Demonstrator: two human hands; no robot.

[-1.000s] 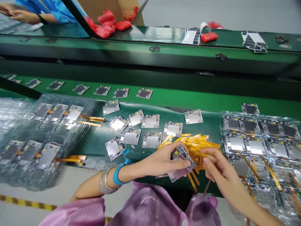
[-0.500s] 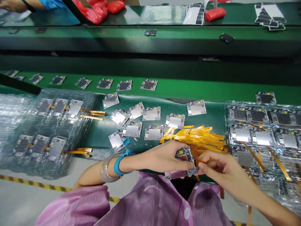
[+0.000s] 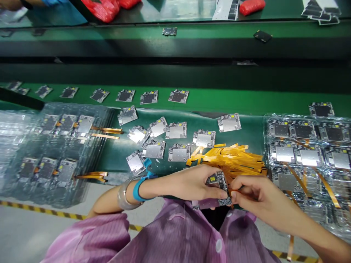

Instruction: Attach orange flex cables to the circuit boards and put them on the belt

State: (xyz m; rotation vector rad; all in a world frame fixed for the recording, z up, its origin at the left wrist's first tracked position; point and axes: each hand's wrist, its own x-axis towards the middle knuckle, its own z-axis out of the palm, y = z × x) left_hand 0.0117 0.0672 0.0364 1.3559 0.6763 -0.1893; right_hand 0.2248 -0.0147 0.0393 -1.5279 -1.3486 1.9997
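My left hand (image 3: 199,182) is closed around a circuit board (image 3: 215,179), thumb on its face, holding it tilted close to my body. At the board's right edge my right hand (image 3: 253,191) pinches an orange flat ribbon cable (image 3: 235,190); most of that cable is hidden by my fingers. I cannot tell whether the cable's end is seated in the board. Just beyond my hands lies a heap of orange ribbon cables (image 3: 233,159). Several loose boards with silver shields, among them one board (image 3: 179,152), rest on the green bench behind my left hand.
Clear plastic trays (image 3: 82,146) with boards and cables are stacked at left. Another tray (image 3: 265,146) of boards is at right. Behind runs a green belt (image 3: 219,100) carrying a row of boards. Red bags (image 3: 252,6) and a co-worker's arm (image 3: 55,3) show at the far side.
The boards on the green belt have shifted slightly to the right. My hands stay together at the board's edge, with only a small shift of the right fingers. The view has tilted a little downward.
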